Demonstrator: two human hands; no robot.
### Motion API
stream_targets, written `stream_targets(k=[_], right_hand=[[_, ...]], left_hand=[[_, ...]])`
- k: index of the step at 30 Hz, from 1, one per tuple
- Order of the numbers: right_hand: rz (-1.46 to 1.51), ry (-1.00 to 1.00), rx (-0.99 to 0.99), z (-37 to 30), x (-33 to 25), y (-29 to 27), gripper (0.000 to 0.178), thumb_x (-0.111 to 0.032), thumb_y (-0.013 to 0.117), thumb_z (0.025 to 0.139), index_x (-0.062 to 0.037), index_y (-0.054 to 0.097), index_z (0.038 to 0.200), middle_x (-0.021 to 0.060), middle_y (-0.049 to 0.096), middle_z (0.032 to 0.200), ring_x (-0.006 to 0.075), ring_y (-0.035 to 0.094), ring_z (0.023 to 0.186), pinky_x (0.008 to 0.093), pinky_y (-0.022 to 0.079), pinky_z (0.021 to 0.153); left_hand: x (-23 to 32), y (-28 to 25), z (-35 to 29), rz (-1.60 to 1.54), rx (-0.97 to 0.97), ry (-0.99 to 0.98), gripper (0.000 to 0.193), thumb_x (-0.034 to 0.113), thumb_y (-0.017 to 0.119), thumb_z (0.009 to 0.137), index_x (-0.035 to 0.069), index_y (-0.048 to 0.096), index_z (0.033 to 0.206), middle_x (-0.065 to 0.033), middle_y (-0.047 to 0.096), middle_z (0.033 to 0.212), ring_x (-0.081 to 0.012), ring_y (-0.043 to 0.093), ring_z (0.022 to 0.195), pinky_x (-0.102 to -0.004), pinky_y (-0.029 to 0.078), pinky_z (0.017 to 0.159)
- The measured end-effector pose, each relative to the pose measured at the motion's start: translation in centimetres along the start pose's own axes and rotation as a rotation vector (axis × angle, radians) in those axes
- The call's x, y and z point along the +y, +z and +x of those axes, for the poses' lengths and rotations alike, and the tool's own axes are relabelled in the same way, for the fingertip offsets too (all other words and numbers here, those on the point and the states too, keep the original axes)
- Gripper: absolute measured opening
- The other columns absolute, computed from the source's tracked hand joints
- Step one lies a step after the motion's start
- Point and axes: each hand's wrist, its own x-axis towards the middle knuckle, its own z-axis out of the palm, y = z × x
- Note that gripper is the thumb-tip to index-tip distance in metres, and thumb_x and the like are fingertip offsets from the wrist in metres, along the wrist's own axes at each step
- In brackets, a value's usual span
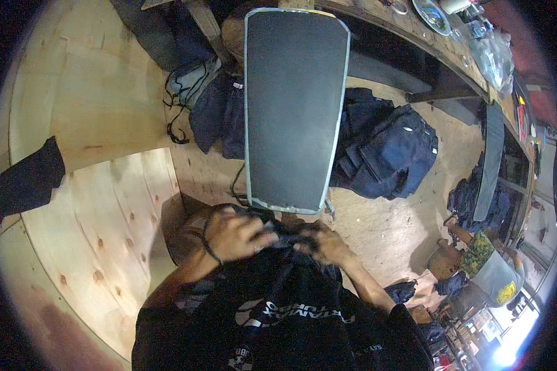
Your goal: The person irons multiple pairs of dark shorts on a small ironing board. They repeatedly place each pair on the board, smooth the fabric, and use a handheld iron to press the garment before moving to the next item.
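Note:
Both my hands are close to my body, at the near end of a long padded board [296, 111] with a dark top and pale edge. Bunched dark cloth [283, 236] lies between them. My left hand [238, 235], a dark band at its wrist, is smeared by motion, its fingers bent onto the cloth. My right hand [325, 245] grips the cloth's other side with closed fingers. The cloth's lower part merges with my black shirt, so its shape is hidden.
Folded dark blue trousers [396, 151] lie right of the board; more dark garments [220, 117] lie left. A pale wooden panel [105, 229] stands at left. Along the right runs a wooden workbench [470, 71] with clutter. Another person [492, 269] works at the lower right.

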Motion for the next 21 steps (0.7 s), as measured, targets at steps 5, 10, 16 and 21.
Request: stream_targets(k=[5, 10, 16, 21], right_hand=[[0.195, -0.091, 0.505, -1.4, 5.1, 1.0, 0.031, -0.027, 0.078, 0.1, 0.0002, 0.075, 0.115, 0.0233, 0.058, 0.128, 0.0418, 0.066, 0.112, 0.0481, 0.055, 0.095], [-0.043, -0.012, 0.858, 2.9, 2.5, -6.8, 0.027, -0.022, 0.079, 0.097, 0.0005, 0.07, 0.109, 0.0268, 0.055, 0.129, 0.0467, 0.061, 0.117, 0.0509, 0.052, 0.096], [0.003, -0.155, 1.406, 10.3, -1.8, -15.2, 0.049, -0.026, 0.073, 0.103, -0.0035, 0.057, 0.144, 0.0346, 0.05, 0.147, 0.0548, 0.057, 0.129, 0.056, 0.051, 0.107], [-0.168, 0.094, 1.13, 11.2, -2.1, -10.2, 0.057, -0.028, 0.08, 0.097, -0.0112, 0.059, 0.147, 0.0284, 0.053, 0.15, 0.0488, 0.059, 0.13, 0.0549, 0.05, 0.106]], left_hand=[[-9.5, 6.3, -3.5, 0.213, 0.282, -0.086, 0.048, 0.048, 0.082, 0.094, 0.01, 0.063, 0.071, -0.0112, 0.065, 0.066, -0.0274, 0.067, 0.06, -0.0423, 0.053, 0.064], [-14.8, 5.2, 6.1, 0.337, 0.396, -0.021, 0.046, 0.046, 0.081, 0.095, 0.01, 0.063, 0.072, -0.0097, 0.064, 0.064, -0.0289, 0.064, 0.057, -0.0439, 0.051, 0.061], [-2.5, -6.1, 21.7, 0.113, 0.629, 0.041, 0.032, 0.036, 0.074, 0.1, 0.008, 0.076, 0.114, -0.0172, 0.074, 0.11, -0.0351, 0.071, 0.104, -0.0464, 0.054, 0.091], [9.1, -9.7, 10.2, -1.056, -0.102, 0.328, 0.037, 0.03, 0.069, 0.103, 0.008, 0.073, 0.132, -0.019, 0.071, 0.134, -0.0335, 0.068, 0.126, -0.0431, 0.051, 0.11]])
